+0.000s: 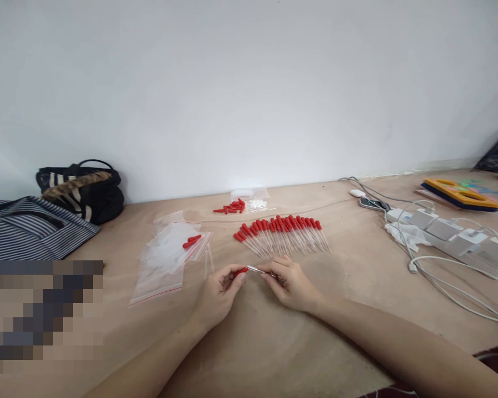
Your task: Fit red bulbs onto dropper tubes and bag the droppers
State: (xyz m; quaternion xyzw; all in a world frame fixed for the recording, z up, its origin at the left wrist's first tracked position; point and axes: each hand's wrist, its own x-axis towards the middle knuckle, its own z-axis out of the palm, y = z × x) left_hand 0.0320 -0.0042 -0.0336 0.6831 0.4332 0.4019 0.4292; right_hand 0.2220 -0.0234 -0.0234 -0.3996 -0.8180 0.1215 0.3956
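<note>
My left hand (pixel 219 292) pinches a red rubber dropper bulb (pixel 241 271) between thumb and fingers. Between the fingertips of my right hand (pixel 289 284) is a clear dropper tube (pixel 254 268), its left end meeting the bulb; how deep it sits inside I cannot tell. Just beyond both hands lies a fanned row of droppers (pixel 280 226), red bulbs away from me and clear tips towards me. Loose red bulbs (pixel 232 207) lie in a small heap farther back, beside clear tubes (pixel 262 204) on a plastic bag.
Clear zip bags (pixel 160 265) lie on the left with two red bulbs (pixel 191 241) on them. A striped bag (pixel 33 226) and a black bag (pixel 103 193) stand far left. On the right are a power strip with white chargers (pixel 467 241), cables and a yellow-framed item (pixel 460 193).
</note>
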